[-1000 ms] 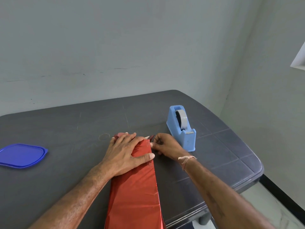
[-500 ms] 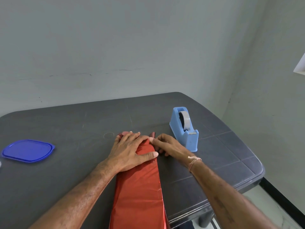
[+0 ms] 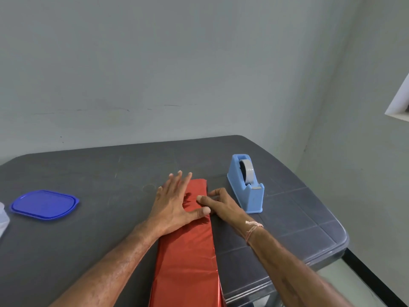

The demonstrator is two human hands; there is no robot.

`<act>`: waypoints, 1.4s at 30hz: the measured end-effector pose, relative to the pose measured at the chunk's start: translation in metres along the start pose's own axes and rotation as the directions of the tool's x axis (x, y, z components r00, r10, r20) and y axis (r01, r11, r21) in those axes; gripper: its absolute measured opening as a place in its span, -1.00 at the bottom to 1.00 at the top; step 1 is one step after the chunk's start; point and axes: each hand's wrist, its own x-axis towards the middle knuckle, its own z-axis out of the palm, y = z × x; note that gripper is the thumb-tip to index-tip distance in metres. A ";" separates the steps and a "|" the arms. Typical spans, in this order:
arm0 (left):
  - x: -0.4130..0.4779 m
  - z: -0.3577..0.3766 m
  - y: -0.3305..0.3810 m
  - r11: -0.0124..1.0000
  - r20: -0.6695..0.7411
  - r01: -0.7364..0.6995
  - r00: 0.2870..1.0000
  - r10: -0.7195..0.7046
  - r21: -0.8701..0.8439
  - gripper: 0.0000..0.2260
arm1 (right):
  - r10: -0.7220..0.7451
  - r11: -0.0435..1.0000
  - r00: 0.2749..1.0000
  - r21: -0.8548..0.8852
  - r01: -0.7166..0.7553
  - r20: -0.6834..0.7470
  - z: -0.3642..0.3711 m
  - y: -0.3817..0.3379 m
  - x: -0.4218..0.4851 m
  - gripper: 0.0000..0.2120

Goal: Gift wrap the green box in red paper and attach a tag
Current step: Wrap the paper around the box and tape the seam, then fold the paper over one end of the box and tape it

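Observation:
A long package wrapped in shiny red paper (image 3: 187, 251) lies lengthwise on the dark table (image 3: 99, 173), running from the near edge toward the middle. The green box inside is fully hidden by the paper. My left hand (image 3: 174, 202) lies flat on the package's far end, fingers spread, thumb on the right edge. My right hand (image 3: 218, 201) is beside that right edge, fingertips pinching or pressing the paper there. No tag is visible.
A light blue tape dispenser (image 3: 246, 185) with a grey roll stands just right of my right hand. A blue plastic lid (image 3: 44, 203) lies at the left, with a pale object (image 3: 3, 218) at the frame's left edge. Grey walls stand behind and to the right.
My left hand has flattened and its fingers have stretched past the package's far end. My right hand has moved from the far corner to the right side edge. The view shifted slightly.

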 end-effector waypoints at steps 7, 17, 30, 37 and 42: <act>-0.030 -0.001 -0.002 0.674 -0.079 0.396 0.826 -0.558 -0.623 -0.46 | 0.030 0.977 1.000 0.211 -0.029 0.002 0.007 0.001 -0.021 -0.59; -0.036 -0.047 0.015 0.468 -0.264 -0.057 0.882 -0.391 -0.882 -0.73 | -0.288 0.889 0.956 0.357 0.288 -0.053 0.016 -0.060 -0.029 -0.70; -0.056 -0.068 0.032 0.637 -0.597 -0.359 0.776 -0.204 -0.683 -0.49 | -0.581 0.783 0.787 0.118 0.610 -0.210 0.016 -0.084 -0.043 -0.51; -0.049 -0.079 0.031 0.692 -0.575 -0.291 0.789 -0.217 -0.660 -0.43 | -0.565 0.806 0.804 0.080 0.586 -0.186 -0.003 -0.091 -0.043 -0.47; -0.037 -0.086 0.030 0.663 -0.516 -0.289 0.839 -0.172 -0.690 -0.35 | -0.573 0.806 0.802 0.065 0.589 -0.168 -0.011 -0.094 -0.040 -0.54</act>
